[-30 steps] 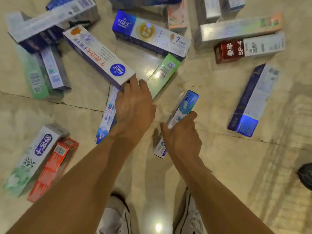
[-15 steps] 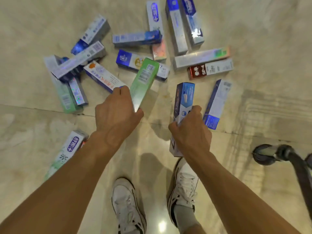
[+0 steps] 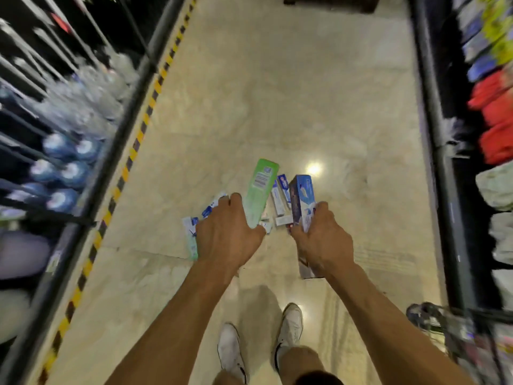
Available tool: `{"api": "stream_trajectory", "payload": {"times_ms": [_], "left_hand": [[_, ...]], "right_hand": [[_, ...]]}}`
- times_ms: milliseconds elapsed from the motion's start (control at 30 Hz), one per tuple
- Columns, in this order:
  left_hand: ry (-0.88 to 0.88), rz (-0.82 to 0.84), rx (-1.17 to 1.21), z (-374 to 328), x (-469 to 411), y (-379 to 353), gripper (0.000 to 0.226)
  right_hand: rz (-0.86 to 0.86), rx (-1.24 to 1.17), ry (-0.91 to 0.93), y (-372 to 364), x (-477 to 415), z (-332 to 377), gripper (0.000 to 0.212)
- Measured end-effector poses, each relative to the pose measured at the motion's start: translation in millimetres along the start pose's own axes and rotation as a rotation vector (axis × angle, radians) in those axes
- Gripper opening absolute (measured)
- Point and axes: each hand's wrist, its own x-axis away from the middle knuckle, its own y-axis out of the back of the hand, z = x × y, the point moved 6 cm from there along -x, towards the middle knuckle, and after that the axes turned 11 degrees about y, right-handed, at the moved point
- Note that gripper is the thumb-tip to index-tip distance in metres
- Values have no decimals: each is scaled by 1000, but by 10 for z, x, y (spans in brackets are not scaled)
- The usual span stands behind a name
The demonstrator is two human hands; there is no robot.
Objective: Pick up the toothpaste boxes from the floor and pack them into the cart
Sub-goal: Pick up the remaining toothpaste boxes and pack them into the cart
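Note:
My left hand (image 3: 227, 234) is shut on a green toothpaste box (image 3: 261, 190), held upright above the floor. My right hand (image 3: 322, 240) grips a blue toothpaste box (image 3: 302, 198), also lifted and pointing away from me. Several more toothpaste boxes (image 3: 280, 198) lie on the floor below and behind my hands, mostly hidden; a pale one (image 3: 190, 234) shows left of my left hand. The cart (image 3: 455, 332) is a blurred metal frame at the lower right, beside my right forearm.
I stand in a shop aisle on glossy beige tiles. Shelving with water bottles (image 3: 61, 168) runs along the left behind a yellow-black striped floor edge (image 3: 122, 176). Shelves with red and pale packs (image 3: 497, 123) line the right. My white shoes (image 3: 288, 326) are below.
I have stood up: the view rose far from the floor, the aisle and shelves came into sight, and both hands lifted their boxes away from the pile.

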Motion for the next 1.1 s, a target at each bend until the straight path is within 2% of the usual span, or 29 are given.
{"api": "stream_trajectory", "payload": {"times_ms": [233,333,433,667,767,933,1100], "left_hand": [[-25,-134,-1,-741,859,1876,51],[-55,-176,-22,-1037,1052,2288,54],[-102,-151,1,-1347,1119,2464,54],[-391,-105,-29,-2371,1234,2403,48],[-570,3,-50,-2926,1459,2158,47],[-868,102,-95,-3731,2268,1653,45],[-1153,229,-125,-4199,3427,1141,43]], "right_hand": [[-26,89,103,2013,467,686,52],[-72,68,90,2640,619,729,48],[-137,55,24,3111,771,579,35],[-333,-15,-186,3732,1393,-95,34],[-440,-71,-358,3852,1975,-558,35],[-548,-79,-715,3765,3138,-1248,46],[-613,-104,-998,3568,4344,-1720,58]]}}
